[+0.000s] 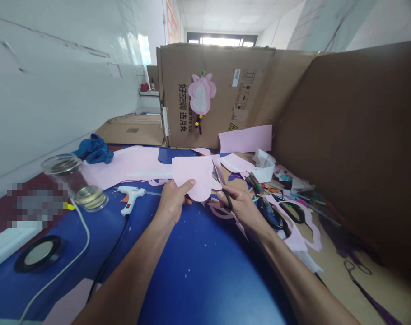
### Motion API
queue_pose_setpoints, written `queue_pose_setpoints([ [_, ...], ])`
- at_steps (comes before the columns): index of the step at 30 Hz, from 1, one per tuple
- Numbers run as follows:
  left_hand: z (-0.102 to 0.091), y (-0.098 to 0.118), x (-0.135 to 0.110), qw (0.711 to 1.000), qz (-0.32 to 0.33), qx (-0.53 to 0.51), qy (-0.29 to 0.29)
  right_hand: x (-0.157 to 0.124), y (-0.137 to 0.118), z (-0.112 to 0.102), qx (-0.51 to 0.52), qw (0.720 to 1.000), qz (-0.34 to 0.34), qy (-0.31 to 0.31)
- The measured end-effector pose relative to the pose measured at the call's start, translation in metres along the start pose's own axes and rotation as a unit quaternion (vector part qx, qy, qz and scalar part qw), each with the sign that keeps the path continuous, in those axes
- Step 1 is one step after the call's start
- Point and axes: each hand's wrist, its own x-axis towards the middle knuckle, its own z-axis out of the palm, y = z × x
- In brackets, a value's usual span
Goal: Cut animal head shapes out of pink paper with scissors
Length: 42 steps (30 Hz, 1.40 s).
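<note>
My left hand (173,201) pinches the lower edge of a pink paper piece (192,174) with a rounded bottom, held up above the blue table (198,262). My right hand (237,205) grips black-handled scissors (222,185), whose blades point up and bite into the right edge of that pink piece. Both hands are closed on what they hold. A trimmed pink strip hangs below the scissors.
A white glue gun (131,196) with a black cord lies left of my hands, by a glass jar (73,180). Pink sheets, scraps, another pair of scissors (276,216) and pens litter the right side. Cardboard walls (344,149) enclose the back and right; a pink craft sample (201,94) hangs there.
</note>
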Motion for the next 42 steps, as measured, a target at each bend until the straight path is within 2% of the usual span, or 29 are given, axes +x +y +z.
queue_pose_setpoints([
  [16, 0.006, -0.005, -0.006, 0.999, -0.005, 0.006, -0.033, 0.000, -0.002, 0.000, 0.002, 1.000, -0.003, 0.009],
  [31, 0.007, -0.004, -0.007, 1.000, -0.005, 0.001, -0.030, 0.001, 0.002, -0.002, -0.014, 1.000, -0.016, 0.018],
  [42, 0.000, 0.001, 0.000, 1.000, -0.006, 0.000, 0.002, -0.001, -0.009, -0.002, -0.003, 1.000, 0.003, 0.003],
])
